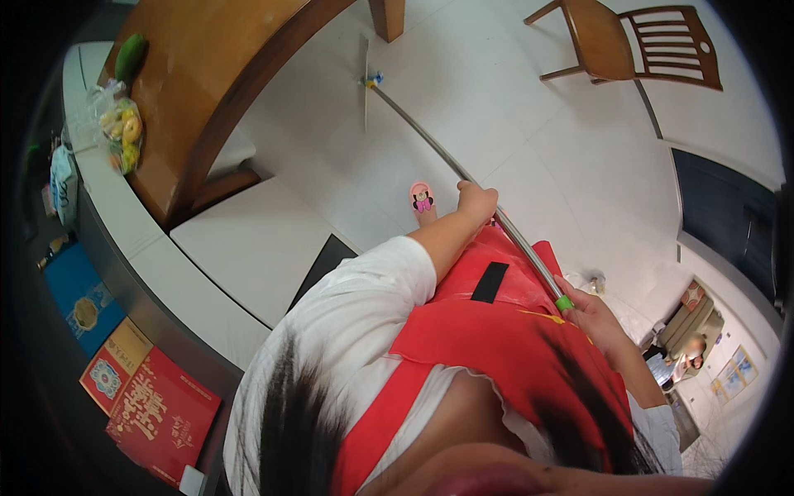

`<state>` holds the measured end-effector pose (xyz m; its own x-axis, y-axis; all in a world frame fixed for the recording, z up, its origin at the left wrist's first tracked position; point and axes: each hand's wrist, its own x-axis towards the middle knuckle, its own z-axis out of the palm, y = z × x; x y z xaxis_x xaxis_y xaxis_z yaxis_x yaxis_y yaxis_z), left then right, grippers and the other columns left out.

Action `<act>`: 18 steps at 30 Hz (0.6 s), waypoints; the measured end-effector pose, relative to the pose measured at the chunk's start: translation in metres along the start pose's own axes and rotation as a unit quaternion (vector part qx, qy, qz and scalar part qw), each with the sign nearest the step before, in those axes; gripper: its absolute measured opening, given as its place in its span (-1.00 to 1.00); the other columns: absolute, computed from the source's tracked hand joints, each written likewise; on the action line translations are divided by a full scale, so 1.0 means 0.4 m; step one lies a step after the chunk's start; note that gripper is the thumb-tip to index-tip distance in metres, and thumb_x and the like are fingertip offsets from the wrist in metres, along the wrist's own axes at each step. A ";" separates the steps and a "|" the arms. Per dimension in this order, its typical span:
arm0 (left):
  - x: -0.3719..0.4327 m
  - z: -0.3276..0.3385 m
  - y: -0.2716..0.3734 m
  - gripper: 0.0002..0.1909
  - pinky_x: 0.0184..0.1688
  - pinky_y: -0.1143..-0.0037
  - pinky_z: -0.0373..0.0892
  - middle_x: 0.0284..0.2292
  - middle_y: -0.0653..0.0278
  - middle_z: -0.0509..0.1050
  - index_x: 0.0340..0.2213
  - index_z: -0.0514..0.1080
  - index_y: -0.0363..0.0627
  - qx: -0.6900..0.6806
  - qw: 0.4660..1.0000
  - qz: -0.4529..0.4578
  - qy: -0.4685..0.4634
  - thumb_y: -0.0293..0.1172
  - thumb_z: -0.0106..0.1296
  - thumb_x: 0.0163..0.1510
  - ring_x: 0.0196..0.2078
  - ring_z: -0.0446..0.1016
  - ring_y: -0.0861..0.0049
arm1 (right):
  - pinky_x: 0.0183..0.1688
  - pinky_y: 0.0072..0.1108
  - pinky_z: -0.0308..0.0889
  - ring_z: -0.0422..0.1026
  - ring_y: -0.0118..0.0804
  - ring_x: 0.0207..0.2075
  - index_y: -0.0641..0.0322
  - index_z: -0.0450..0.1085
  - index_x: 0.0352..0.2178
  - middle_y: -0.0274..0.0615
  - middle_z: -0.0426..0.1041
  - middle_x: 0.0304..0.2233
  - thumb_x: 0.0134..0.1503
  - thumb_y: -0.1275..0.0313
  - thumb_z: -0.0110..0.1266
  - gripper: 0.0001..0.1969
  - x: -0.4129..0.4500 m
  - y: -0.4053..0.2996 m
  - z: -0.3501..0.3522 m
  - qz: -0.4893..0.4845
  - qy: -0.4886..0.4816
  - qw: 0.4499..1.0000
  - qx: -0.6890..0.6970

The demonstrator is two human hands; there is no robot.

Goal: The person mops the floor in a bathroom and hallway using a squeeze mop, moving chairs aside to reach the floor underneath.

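A long metal pole runs slantwise from beside my red apron out over the pale tiled floor. Its far end joins a thin, flat bar-shaped head at a blue and yellow fitting; whether this is a mop or a squeegee, I cannot tell. My left hand is closed around the pole near its middle. Lower down, my right hand grips the near end by a green collar. A pink slipper shows on one foot, left of the pole.
A wooden table with a bag of fruit and a green fruit or vegetable curves along the left. A wooden chair stands upper right. Red boxes lie lower left. People sit by a sofa far right.
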<state>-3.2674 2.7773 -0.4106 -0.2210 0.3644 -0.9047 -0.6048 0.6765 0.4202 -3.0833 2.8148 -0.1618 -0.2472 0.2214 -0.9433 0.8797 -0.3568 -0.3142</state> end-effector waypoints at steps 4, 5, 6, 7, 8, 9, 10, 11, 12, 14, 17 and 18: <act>0.006 -0.074 0.052 -0.50 -0.69 0.38 0.30 -0.58 -0.07 0.38 -0.24 -0.03 -0.58 0.062 0.996 0.009 0.070 -0.46 -0.07 -0.08 -0.65 0.39 0.36 | -0.46 -0.69 0.22 0.26 -0.54 -0.57 -0.03 0.01 0.19 -0.37 0.35 -0.51 0.08 0.46 -0.17 -0.41 0.001 -0.128 -0.015 -0.009 -0.059 0.994 -0.093; 0.060 -0.112 0.060 -0.50 -0.68 0.37 0.30 -0.60 -0.05 0.37 -0.23 -0.02 -0.58 0.059 0.994 0.027 0.092 -0.45 -0.07 -0.08 -0.65 0.39 0.35 | -0.49 -0.67 0.21 0.23 -0.53 -0.60 -0.02 0.02 0.19 -0.36 0.32 -0.53 0.09 0.45 -0.19 -0.42 0.043 -0.158 -0.013 -0.003 -0.081 0.993 -0.089; 0.117 -0.170 0.085 -0.57 -0.69 0.33 0.29 -0.64 -0.01 0.38 -0.31 0.10 -0.56 0.105 0.990 0.012 0.098 -0.37 -0.08 -0.07 -0.68 0.36 0.35 | -0.52 -0.64 0.21 0.21 -0.51 -0.63 0.00 0.03 0.18 -0.35 0.29 -0.54 0.10 0.43 -0.20 -0.43 0.099 -0.177 -0.003 0.003 -0.105 0.991 -0.086; 0.135 -0.223 0.137 -0.68 -0.71 0.31 0.25 -0.63 0.03 0.38 -0.46 0.24 -0.47 0.141 0.987 0.042 0.069 -0.33 -0.13 -0.05 -0.70 0.33 0.37 | -0.61 -0.65 0.15 0.19 -0.53 -0.68 -0.03 -0.02 0.20 -0.36 0.25 -0.59 0.13 0.43 -0.22 -0.44 0.163 -0.181 0.018 -0.018 -0.130 0.991 0.017; 0.220 -0.300 0.146 -0.73 -0.74 0.35 0.20 -0.67 0.08 0.36 -0.62 0.30 -0.35 0.126 0.987 0.061 0.080 -0.34 -0.16 -0.05 -0.72 0.30 0.40 | -0.71 -0.66 0.09 0.16 -0.54 -0.72 -0.07 -0.06 0.21 -0.38 0.20 -0.64 0.16 0.42 -0.24 -0.44 0.232 -0.195 0.052 -0.044 -0.161 0.980 0.108; 0.307 -0.371 0.170 -0.76 -0.76 0.39 0.14 -0.72 0.15 0.33 -0.68 0.33 -0.28 0.154 0.983 0.035 0.088 -0.39 -0.16 -0.07 -0.75 0.27 0.46 | -0.71 -0.66 0.08 0.13 -0.54 -0.73 -0.08 -0.06 0.21 -0.39 0.17 -0.65 0.16 0.41 -0.24 -0.44 0.286 -0.234 0.103 -0.037 -0.159 0.979 0.124; 0.339 -0.418 0.212 -0.78 -0.76 0.40 0.13 -0.73 0.17 0.33 -0.69 0.34 -0.24 0.140 0.986 0.030 0.082 -0.40 -0.13 -0.07 -0.77 0.26 0.48 | -0.72 -0.67 0.06 0.11 -0.55 -0.73 -0.09 -0.06 0.21 -0.40 0.14 -0.66 0.17 0.40 -0.24 -0.45 0.337 -0.266 0.138 -0.029 -0.159 0.976 0.145; 0.357 -0.442 0.239 -0.80 -0.77 0.42 0.11 -0.75 0.19 0.33 -0.69 0.35 -0.20 0.124 0.989 0.024 0.078 -0.40 -0.11 -0.08 -0.78 0.25 0.51 | -0.72 -0.67 0.06 0.11 -0.55 -0.73 -0.09 -0.06 0.21 -0.40 0.14 -0.66 0.17 0.40 -0.24 -0.45 0.359 -0.280 0.163 -0.030 -0.157 0.976 0.146; 0.369 -0.440 0.217 -0.80 -0.77 0.42 0.11 -0.75 0.19 0.33 -0.69 0.35 -0.20 0.126 0.989 0.016 0.080 -0.40 -0.11 -0.08 -0.78 0.25 0.51 | -0.73 -0.67 0.05 0.10 -0.55 -0.73 -0.09 -0.06 0.21 -0.41 0.15 -0.66 0.17 0.39 -0.24 -0.45 0.366 -0.279 0.195 -0.031 -0.140 0.982 0.121; 0.395 -0.403 0.171 -0.86 -0.77 0.48 0.15 -0.73 0.26 0.36 -0.64 0.42 -0.14 0.190 0.982 -0.006 0.017 -0.39 -0.01 -0.09 -0.74 0.30 0.55 | -0.75 -0.68 0.03 0.10 -0.56 -0.72 -0.12 -0.05 0.21 -0.42 0.15 -0.66 0.17 0.35 -0.22 -0.45 0.397 -0.210 0.169 -0.011 -0.147 0.978 0.145; 0.416 -0.228 -0.039 -0.91 -0.55 0.38 0.25 -0.67 0.39 0.46 -0.56 0.50 0.05 0.651 0.736 0.157 -0.105 -0.31 0.04 -0.09 -0.60 0.44 0.51 | -0.76 -0.69 0.00 0.09 -0.58 -0.72 -0.10 0.01 0.19 -0.42 0.15 -0.66 0.16 0.35 -0.20 -0.47 0.304 -0.052 0.052 0.036 -0.136 0.973 0.181; 0.386 -0.140 -0.097 -0.92 -0.50 0.35 0.25 -0.65 0.44 0.48 -0.54 0.52 0.11 0.705 0.671 0.188 -0.134 -0.29 0.04 -0.09 -0.55 0.47 0.50 | -0.77 -0.69 -0.03 0.07 -0.58 -0.73 -0.06 0.04 0.18 -0.40 0.14 -0.66 0.16 0.36 -0.19 -0.48 0.237 -0.025 0.008 0.059 -0.124 0.978 0.155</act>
<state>-3.3208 2.7712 -0.5705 0.1044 0.6529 -0.7502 0.8213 0.3688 0.4353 -3.1169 2.8365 -0.2486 -0.2757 -0.0510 -0.9599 0.7519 -0.6335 -0.1823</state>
